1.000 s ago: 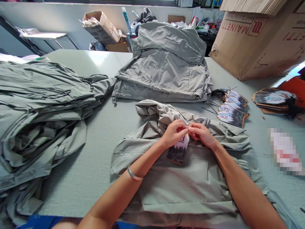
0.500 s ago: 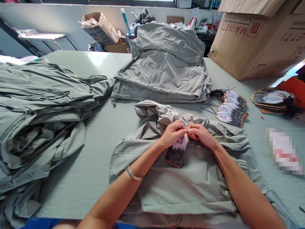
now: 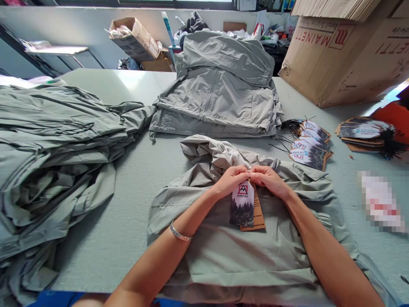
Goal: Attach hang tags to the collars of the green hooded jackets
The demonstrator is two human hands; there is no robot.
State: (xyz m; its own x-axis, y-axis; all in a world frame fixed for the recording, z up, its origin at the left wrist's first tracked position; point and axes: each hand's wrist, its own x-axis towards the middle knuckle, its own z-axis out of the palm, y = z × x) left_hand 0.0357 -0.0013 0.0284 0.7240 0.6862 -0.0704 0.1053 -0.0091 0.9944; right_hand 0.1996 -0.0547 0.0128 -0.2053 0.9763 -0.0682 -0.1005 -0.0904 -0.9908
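Observation:
A grey-green jacket (image 3: 255,251) lies in front of me, its hood bunched at the far side. Over its upper part, my left hand (image 3: 232,181) and my right hand (image 3: 267,179) meet, thumbs and fingers pinched together. Between the fingertips they hold the top of a hang tag (image 3: 242,207), by its string as far as I can make out; the string is mostly hidden by the fingers. The tag's white front carries a logo and dark trees. Behind it a brown card (image 3: 258,215) fans out to the right. A silver bracelet circles my left forearm.
Folded jackets (image 3: 211,98) are stacked beyond my hands. A loose heap of jackets (image 3: 57,162) covers the table's left side. Fanned hang tags (image 3: 311,149) with black strings lie to the right, beside another tag pile (image 3: 366,130). A cardboard box (image 3: 341,59) stands at back right.
The hang tag has swung to face me and hangs straighter, and the brown card now shows beside it. Both hands stay pinched in nearly the same spot, fingertips slightly shifted.

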